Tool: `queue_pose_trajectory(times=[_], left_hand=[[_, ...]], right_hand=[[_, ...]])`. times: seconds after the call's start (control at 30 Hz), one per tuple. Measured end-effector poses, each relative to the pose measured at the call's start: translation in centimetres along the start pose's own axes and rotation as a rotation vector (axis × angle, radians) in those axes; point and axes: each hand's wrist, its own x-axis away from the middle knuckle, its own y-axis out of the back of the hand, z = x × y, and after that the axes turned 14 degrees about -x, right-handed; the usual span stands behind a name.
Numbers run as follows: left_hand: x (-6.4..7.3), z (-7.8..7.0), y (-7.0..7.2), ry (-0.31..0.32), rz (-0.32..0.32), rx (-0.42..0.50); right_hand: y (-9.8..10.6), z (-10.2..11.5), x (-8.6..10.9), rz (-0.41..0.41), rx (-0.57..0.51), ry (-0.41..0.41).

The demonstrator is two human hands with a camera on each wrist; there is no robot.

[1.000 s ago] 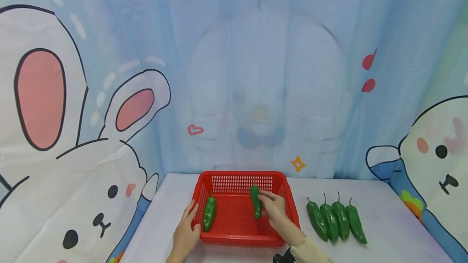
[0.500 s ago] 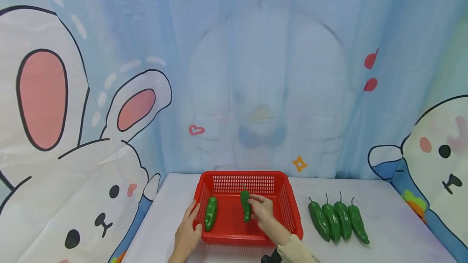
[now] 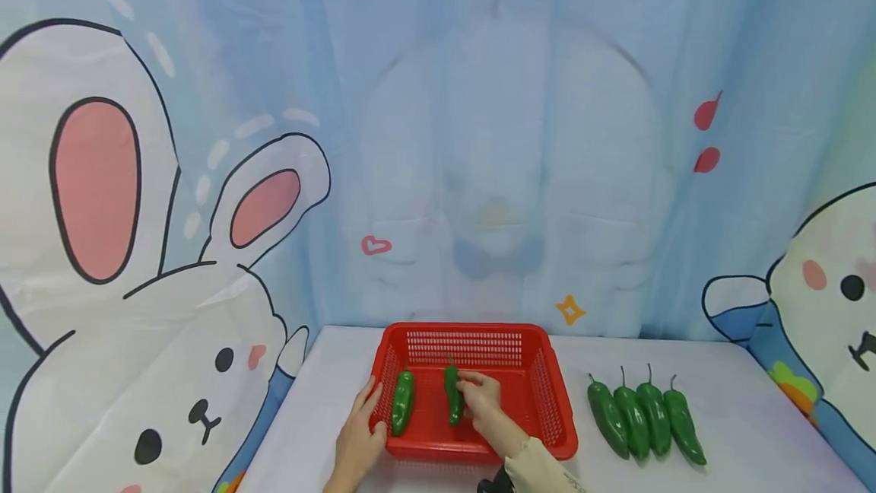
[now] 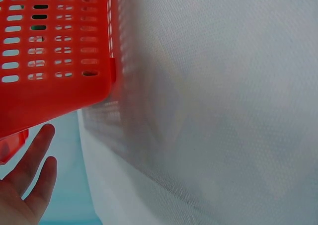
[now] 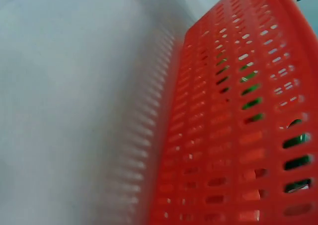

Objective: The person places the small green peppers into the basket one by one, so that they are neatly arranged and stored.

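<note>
In the head view, a red plastic basket [image 3: 479,450] with slotted walls stands on the white table. My left hand [image 3: 359,440] rests at its front left corner, fingers rather straight along the outside wall and thumb at the rim. The left wrist view shows two of its fingers [image 4: 37,160] extended beside the basket wall. Inside the basket, my right hand [image 3: 484,404] pinches a green chili pepper [image 3: 452,394], stem pointing away. Another green pepper [image 3: 403,403] lies to its left, along the left wall. In the right wrist view the basket wall hides the right hand.
Several green peppers [image 3: 659,417] lie side by side on the table, right of the basket. Behind the table [image 3: 616,470] hangs a blue curtain [image 3: 493,135] with cartoon animals. A dark object [image 3: 496,484] shows near the right sleeve [image 3: 544,469].
My right hand has moved left inside the basket with its pepper, closer to the other pepper. The left hand has stayed at the basket's corner. The head view has shifted slightly.
</note>
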Motion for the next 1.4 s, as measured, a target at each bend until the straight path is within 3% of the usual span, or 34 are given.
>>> queue_pose_trajectory(times=[0.23, 0.5, 0.97, 1.2, 1.4], left_hand=[[0.2, 0.2, 0.1, 0.037, 0.02, 0.019], [-0.4, 0.2, -0.2, 0.017, 0.035, 0.015], [-0.1, 0.1, -0.6, -0.01, -0.008, -0.021], [0.0, 0.1, -0.8, 0.026, 0.027, -0.023], [-0.5, 0.2, -0.5, 0.021, 0.011, -0.03]], right_hand=[[-0.5, -0.8, -0.2, 0.052, 0.048, -0.011], [-1.1, -1.2, -0.8, 0.073, 0.09, -0.039], [-2.1, -2.9, -1.7, 0.032, 0.098, -0.034], [-2.1, -3.6, -2.2, 0.016, 0.147, -0.047], [-2.8, -3.4, -2.5, 0.019, 0.148, -0.028]])
